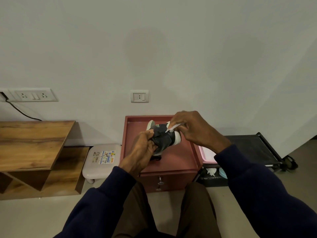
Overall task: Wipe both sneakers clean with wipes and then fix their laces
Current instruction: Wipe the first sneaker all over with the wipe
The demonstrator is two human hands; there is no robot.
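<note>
The dark sneaker (pixel 163 140) is held just above the red counter (pixel 180 157), sole end tipped toward the wall. The left hand (pixel 140 152), at the sneaker's 7 o'clock, has its grip curled round the shoe's near side. The right hand (pixel 197 129), at 2 o'clock, pinches a white strip (pixel 172 127) against the upper; wipe or lace, I cannot tell. A pale stool (pixel 103 158) stands at the counter's 9 o'clock
</note>
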